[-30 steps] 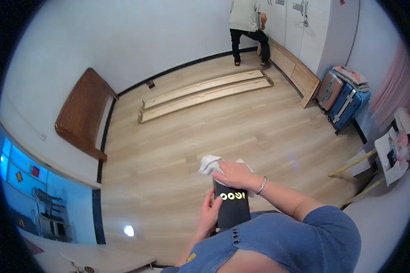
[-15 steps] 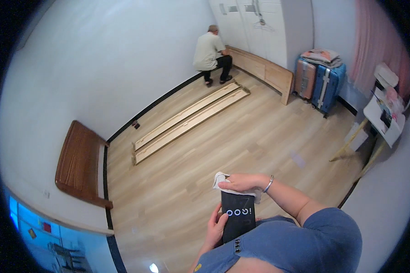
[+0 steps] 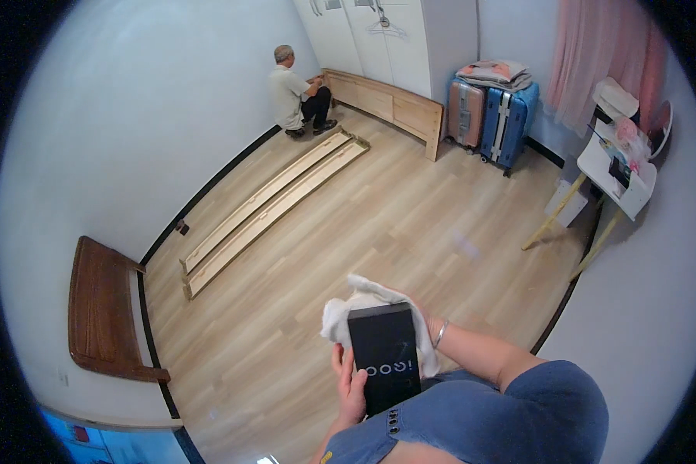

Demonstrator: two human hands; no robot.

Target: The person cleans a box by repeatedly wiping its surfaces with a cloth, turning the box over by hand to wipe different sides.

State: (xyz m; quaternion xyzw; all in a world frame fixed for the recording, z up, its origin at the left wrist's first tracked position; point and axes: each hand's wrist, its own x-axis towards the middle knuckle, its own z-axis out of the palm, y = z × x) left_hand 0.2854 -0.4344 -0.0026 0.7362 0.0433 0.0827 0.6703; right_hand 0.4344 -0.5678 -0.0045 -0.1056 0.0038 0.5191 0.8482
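Observation:
A black flat box (image 3: 382, 357) with pale lettering stands tilted in front of my body. My left hand (image 3: 351, 387) grips its left edge, the thumb on the front face and the fingers behind. A crumpled white cloth (image 3: 427, 348) wraps round the box's far end and right side. Behind that cloth my right hand (image 3: 434, 328) presses against the box; the cloth and box hide its fingers. A silver bracelet (image 3: 441, 333) circles my right wrist.
Two long wooden rails (image 3: 278, 203) lie on the floor ahead. A person (image 3: 292, 97) squats beside a pale wooden bed panel (image 3: 387, 108) near a white wardrobe (image 3: 379, 46). Suitcases (image 3: 509, 127) and a cluttered white table (image 3: 634, 197) stand right; a brown headboard (image 3: 100, 305) leans left.
My right hand has gone from the box's far end to its right side, taking the cloth along. The view has shifted, and the squatting person's arms and head have moved slightly.

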